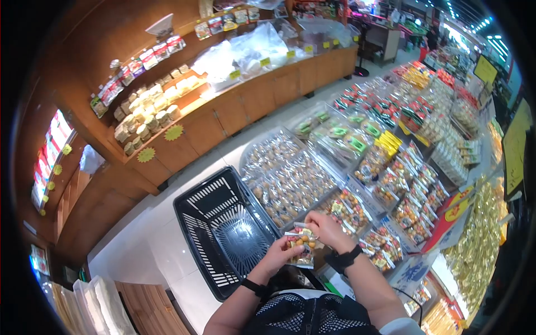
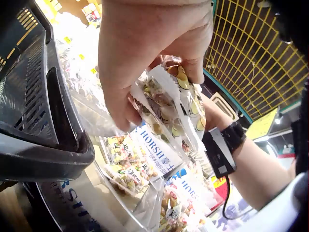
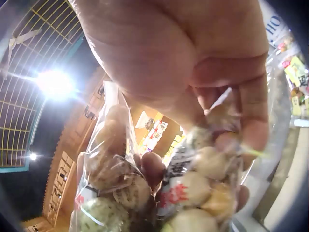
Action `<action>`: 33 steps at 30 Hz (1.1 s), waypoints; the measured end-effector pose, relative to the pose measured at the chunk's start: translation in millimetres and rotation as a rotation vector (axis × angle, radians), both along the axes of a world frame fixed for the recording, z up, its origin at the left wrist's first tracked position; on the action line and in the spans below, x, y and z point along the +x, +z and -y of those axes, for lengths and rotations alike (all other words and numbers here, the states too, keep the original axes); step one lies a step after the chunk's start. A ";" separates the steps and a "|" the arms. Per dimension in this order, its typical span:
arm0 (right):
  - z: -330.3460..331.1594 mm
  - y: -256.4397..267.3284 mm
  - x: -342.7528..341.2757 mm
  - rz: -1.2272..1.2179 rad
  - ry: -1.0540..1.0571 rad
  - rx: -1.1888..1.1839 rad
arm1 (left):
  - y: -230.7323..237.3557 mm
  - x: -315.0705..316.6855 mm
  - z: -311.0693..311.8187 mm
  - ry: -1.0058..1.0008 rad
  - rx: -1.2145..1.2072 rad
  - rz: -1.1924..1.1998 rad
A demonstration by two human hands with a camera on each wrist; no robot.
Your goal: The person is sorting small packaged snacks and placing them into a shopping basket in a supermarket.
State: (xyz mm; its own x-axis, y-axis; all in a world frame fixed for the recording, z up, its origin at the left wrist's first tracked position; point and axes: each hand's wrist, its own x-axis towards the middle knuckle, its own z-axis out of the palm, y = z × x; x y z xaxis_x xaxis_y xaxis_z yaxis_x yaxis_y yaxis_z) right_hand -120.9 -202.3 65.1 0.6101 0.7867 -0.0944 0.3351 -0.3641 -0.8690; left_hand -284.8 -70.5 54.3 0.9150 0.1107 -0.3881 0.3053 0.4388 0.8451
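Note:
Small clear packets of round snacks (image 1: pixel 301 242) are held between the two hands, beside the black basket. The left hand (image 1: pixel 280 254) grips them from the left, its thumb across the front; in the left wrist view this hand (image 2: pixel 154 53) curls its fingers round the packets (image 2: pixel 166 99). The right hand (image 1: pixel 330 230) pinches the upper part of a packet. In the right wrist view the right hand (image 3: pixel 178 63) has its fingers on the top of one packet (image 3: pixel 198 193), and a second packet (image 3: pixel 108 179) stands beside it, with the left fingertips partly seen between them.
A black shopping basket (image 1: pixel 243 237) lies left of the hands. Trays of wrapped snacks (image 1: pixel 296 181) and stacked packets (image 1: pixel 410 192) fill the display ahead and right. A wooden shelf unit (image 1: pixel 251 92) runs along the back left, with tiled floor (image 1: pixel 148 240) before it.

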 end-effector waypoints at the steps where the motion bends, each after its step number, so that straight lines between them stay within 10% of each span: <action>1: -1.4 -0.2 1.0 -0.092 0.035 0.029 | -4.0 -2.3 -5.8 0.032 -0.029 0.018; 6: 1.5 -20.8 -1.6 -0.608 -0.102 0.166 | -7.0 -12.4 -50.7 0.407 -0.133 0.096; 11: 10.6 -41.8 -35.9 -0.208 0.089 -0.441 | -52.3 -35.2 -124.9 0.767 -0.166 0.174; 14: 10.0 -99.2 -81.5 0.197 -0.025 -0.099 | -100.6 -53.2 -149.7 0.853 -0.050 -0.102; 22: 13.9 -93.5 -88.3 0.281 -0.024 -0.153 | -205.0 -49.7 -152.9 0.630 0.168 -0.572; 26: 14.4 -89.7 -88.4 0.306 0.000 -0.192 | -267.1 -36.4 -128.9 0.518 -0.141 -0.466; 33: 13.7 -92.2 -88.6 0.270 0.012 -0.218 | -252.2 -34.4 -109.0 0.410 -0.188 -0.620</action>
